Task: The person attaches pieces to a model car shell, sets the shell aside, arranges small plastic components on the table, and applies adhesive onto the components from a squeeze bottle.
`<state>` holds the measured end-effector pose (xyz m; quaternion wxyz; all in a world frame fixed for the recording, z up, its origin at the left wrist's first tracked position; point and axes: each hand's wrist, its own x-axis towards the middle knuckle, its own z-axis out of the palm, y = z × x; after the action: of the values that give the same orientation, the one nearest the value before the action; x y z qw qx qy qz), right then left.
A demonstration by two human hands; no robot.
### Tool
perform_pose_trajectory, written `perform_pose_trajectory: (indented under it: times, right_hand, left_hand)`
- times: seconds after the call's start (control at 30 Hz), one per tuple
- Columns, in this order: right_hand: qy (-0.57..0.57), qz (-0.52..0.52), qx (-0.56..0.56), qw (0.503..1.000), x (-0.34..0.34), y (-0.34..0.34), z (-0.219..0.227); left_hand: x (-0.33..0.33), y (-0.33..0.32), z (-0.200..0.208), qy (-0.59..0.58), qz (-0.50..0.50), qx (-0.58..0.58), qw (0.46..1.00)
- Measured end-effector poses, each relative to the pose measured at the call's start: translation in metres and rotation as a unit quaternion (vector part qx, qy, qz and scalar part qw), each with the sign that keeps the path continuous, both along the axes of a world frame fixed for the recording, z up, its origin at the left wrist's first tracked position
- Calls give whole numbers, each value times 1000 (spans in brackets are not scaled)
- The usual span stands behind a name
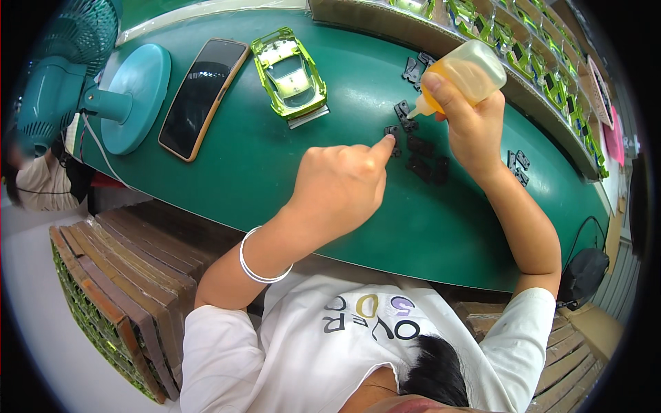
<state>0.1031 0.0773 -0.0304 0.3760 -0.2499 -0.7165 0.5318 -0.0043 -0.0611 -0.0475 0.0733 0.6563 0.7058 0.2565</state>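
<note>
My right hand is wrapped round a translucent squeeze bottle with yellow-orange liquid in it. The bottle is tipped, its thin nozzle pointing down at a small black plastic part on the green table. With its fingers curled, my left hand reaches its forefinger onto another black plastic part; the thumb is hidden. Several more dark parts lie between my hands, and others rest beyond the bottle.
A shiny green toy car body and a phone lie on the green table, left of a teal fan. A partitioned box of green parts lines the far right edge. Loose black parts lie right of my arm; stacked trays stand lower left.
</note>
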Motion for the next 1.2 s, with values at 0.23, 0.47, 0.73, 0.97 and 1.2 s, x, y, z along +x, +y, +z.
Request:
perform_pose_trajectory:
  times: [0.23,0.47,0.73,0.97,1.2]
  right_hand:
    - [-17,-6,-107,994,9,-8,7]
    - [-25,56,-28,998,7,-19,0]
    - [-48,76,-1,996,6,-22,-4]
    - [-41,70,9,997,4,-22,-7]
    - [-47,61,16,997,7,-23,-2]
  left_hand:
    - [-10,4,4,-107,34,-41,993]
    - [-12,6,4,-139,37,-45,989]
    - [-11,7,5,-131,46,-50,989]
    - [-11,7,5,-126,43,-48,990]
    - [-10,7,6,-110,45,-60,991]
